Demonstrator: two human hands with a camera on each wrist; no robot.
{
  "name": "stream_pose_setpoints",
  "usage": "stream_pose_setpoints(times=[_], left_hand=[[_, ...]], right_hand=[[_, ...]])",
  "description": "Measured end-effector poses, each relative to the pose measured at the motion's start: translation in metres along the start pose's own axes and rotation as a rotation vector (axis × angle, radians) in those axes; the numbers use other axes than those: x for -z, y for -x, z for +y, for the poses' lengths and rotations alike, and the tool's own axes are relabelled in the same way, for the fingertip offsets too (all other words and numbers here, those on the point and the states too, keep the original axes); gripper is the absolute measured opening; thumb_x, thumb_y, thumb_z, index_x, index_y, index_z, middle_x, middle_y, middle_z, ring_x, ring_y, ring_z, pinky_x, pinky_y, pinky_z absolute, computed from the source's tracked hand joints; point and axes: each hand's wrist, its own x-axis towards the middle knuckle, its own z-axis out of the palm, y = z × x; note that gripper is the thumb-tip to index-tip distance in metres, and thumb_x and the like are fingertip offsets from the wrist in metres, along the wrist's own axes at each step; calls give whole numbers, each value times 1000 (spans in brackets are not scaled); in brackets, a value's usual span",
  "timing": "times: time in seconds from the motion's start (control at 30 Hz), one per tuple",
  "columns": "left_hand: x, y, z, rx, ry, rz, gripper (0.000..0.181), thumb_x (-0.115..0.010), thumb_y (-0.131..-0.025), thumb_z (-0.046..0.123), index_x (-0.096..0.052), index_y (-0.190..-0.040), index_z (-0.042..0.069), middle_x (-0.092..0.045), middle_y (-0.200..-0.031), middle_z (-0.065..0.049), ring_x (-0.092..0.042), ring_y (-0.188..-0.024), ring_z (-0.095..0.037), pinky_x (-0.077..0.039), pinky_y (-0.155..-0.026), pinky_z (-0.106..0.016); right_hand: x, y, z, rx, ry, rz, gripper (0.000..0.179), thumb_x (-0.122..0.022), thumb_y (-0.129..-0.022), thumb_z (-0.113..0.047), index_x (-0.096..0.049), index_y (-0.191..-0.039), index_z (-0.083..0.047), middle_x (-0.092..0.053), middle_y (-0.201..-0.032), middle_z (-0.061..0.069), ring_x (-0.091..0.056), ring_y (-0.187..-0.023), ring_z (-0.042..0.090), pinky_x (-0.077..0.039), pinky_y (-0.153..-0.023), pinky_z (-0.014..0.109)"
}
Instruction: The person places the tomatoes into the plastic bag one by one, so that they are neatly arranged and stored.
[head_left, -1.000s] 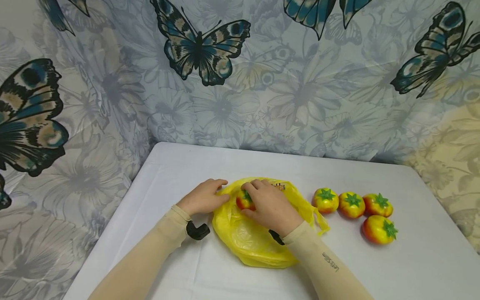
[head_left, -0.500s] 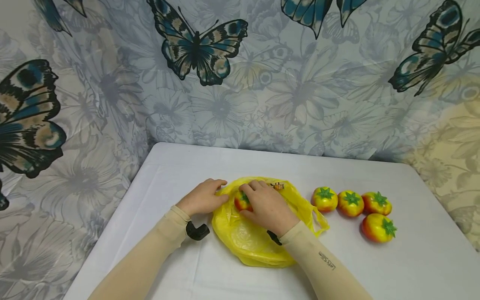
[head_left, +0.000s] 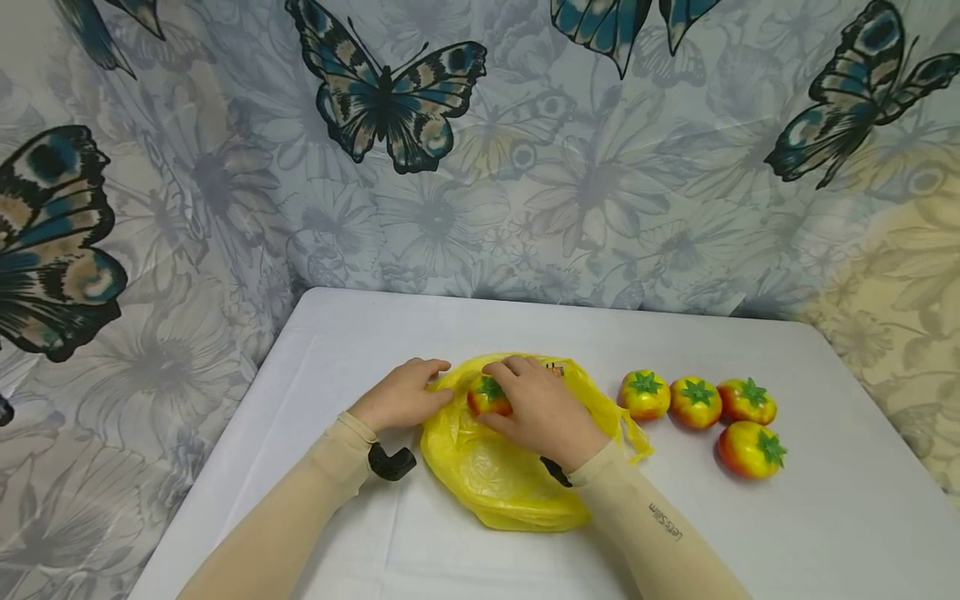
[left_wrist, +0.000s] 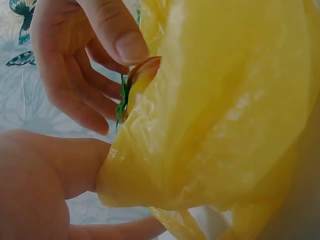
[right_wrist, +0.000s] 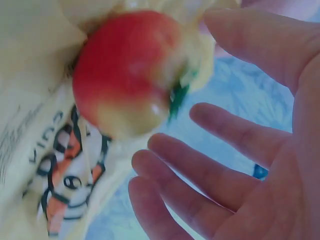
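Note:
A yellow plastic bag (head_left: pixel 495 475) lies spread on the table, its mouth facing up. At its left rim my left hand (head_left: pixel 401 396) pinches the film, thumb over the edge and fingers behind, as the left wrist view also shows. Inside the mouth sits a tomato-like red-and-yellow fruit (head_left: pixel 486 396) with a green leafy top. My right hand (head_left: pixel 540 408) is over the bag beside this fruit. In the right wrist view its relaxed fingers (right_wrist: pixel 215 170) are spread, with a gap between them and the fruit (right_wrist: pixel 130 70).
Several similar fruits (head_left: pixel 694 402) stand grouped on the white-covered table (head_left: pixel 825 517) to the right of the bag. The bag's handle loop (head_left: pixel 637 439) points toward them. Behind the table hangs a butterfly-patterned cloth (head_left: pixel 450 217).
My right hand has loosened slightly from the fruit in the bag, so more of its green top shows. The left hand keeps its place at the rim.

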Motion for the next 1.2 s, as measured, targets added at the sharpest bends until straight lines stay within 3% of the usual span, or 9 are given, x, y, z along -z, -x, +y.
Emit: stream_pose_setpoints(times=[0.23,0.57,0.87,1.2], left_hand=[[0,-1,-2,11,11,-11,60,-60,-106,39,-53,-160,13,-59,-156,-16,-56,-146,-34,-45,-123,-55],[0,1,0,11,19,-6,60,-60,-106,38,-54,-159,10,-59,-155,-17,-56,-145,-36,-45,-123,-56],[-1,1,0,16,12,-4,59,-60,-106,37,-54,-159,10,-60,-153,-17,-57,-144,-36,-46,-122,-57],[-3,0,-1,6,-1,-2,59,-60,-106,36,-55,-157,9,-61,-151,-17,-58,-142,-36,-47,-121,-57]], right_hand=[[25,22,19,0,25,60,57,-83,-96,-43,-68,-140,-12,-71,-133,9,-68,-123,30,-61,-104,50],[61,60,81,-153,92,63,57,-81,-98,-37,-65,-144,-8,-69,-138,19,-66,-125,41,-60,-100,61],[63,81,125,-273,63,-9,60,-75,-101,-42,-61,-147,-4,-64,-144,26,-61,-131,49,-55,-102,68],[58,87,139,-301,79,-39,64,-79,-97,-40,-62,-148,-5,-64,-144,29,-61,-131,53,-54,-103,71]])
